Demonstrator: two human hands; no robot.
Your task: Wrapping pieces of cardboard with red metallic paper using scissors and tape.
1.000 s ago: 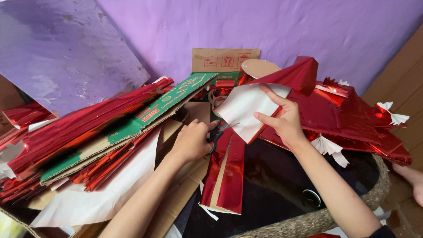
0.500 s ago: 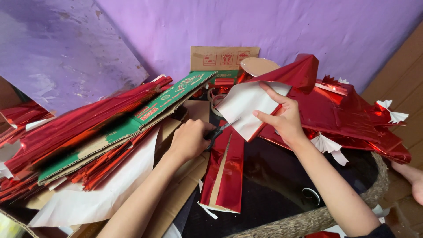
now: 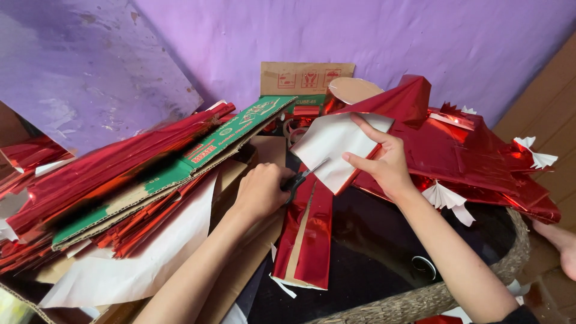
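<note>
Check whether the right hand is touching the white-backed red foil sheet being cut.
Touching. The head view shows the right hand pinching the foil sheet, its thumb on the white side, while the left hand works the scissors into its edge.

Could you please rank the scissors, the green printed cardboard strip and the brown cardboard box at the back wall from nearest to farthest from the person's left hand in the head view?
1. The scissors: held in the left hand, blades toward the right.
2. The green printed cardboard strip: up and to the left, on the red foil pile.
3. The brown cardboard box: farthest, against the purple wall.
</note>
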